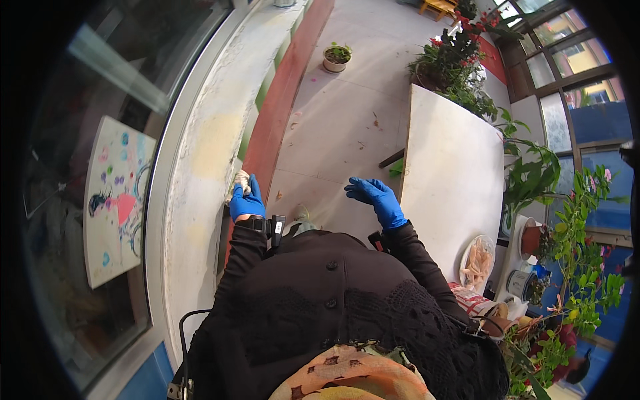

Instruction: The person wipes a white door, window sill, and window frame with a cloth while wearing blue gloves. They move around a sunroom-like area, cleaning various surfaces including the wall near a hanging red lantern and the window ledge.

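My left hand (248, 204), in a blue glove, grips a bunched off-white cloth (242, 180). The cloth rests against the edge of a white, worn window sill (202, 200), just above a red-brown painted band (265, 145). My right hand (377, 197), also blue-gloved, hangs in the air beside the left edge of a white tabletop (452, 165). Its fingers are extended and slightly bent, with nothing seen in them.
Left of the sill stands a glass window (120, 75) with a painted picture (117, 202) behind it. A potted plant (337, 57) sits on the tiled floor (345, 115). A plate (466, 262) of pale pieces lies on the tabletop. Leafy plants (532, 170) line the right side.
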The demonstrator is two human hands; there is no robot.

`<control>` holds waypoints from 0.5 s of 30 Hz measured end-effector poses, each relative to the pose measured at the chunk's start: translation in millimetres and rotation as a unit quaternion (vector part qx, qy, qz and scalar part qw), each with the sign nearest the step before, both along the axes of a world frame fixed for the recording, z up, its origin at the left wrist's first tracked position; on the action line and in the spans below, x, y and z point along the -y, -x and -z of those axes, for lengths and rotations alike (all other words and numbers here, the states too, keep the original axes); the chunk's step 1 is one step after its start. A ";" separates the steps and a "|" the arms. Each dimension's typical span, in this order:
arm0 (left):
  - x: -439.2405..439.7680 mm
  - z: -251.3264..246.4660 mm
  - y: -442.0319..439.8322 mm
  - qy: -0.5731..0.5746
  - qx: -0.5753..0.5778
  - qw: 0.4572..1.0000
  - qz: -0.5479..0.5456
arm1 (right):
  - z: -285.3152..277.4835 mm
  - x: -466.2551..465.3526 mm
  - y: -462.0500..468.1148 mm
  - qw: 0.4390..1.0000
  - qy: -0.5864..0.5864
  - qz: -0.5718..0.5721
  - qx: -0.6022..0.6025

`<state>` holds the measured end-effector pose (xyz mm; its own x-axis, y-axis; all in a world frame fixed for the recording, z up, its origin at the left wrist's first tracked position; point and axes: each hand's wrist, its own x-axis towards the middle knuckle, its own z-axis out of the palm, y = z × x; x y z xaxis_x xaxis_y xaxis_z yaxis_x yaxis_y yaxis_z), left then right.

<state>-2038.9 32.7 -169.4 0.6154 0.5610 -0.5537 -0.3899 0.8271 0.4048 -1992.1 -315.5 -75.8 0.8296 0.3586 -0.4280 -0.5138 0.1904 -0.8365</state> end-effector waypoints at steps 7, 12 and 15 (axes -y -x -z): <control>3.6 -10.6 -80.4 0.016 -0.063 0.998 0.007 | 23.7 14.9 -35.4 0.995 -0.008 0.081 -0.059; 0.8 -4.4 -139.6 -0.018 -0.092 0.995 0.031 | 49.7 27.7 -67.7 0.984 -0.042 0.142 -0.100; -3.1 3.7 -171.3 0.046 -0.103 0.993 0.029 | 60.2 36.6 -100.8 0.984 -0.051 0.145 -0.091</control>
<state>-1867.6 35.8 -173.0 0.5133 0.4685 -0.7190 -0.2572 0.8833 0.3920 -1891.2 -352.1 -136.0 0.8157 0.1672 -0.5537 -0.5659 0.4291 -0.7040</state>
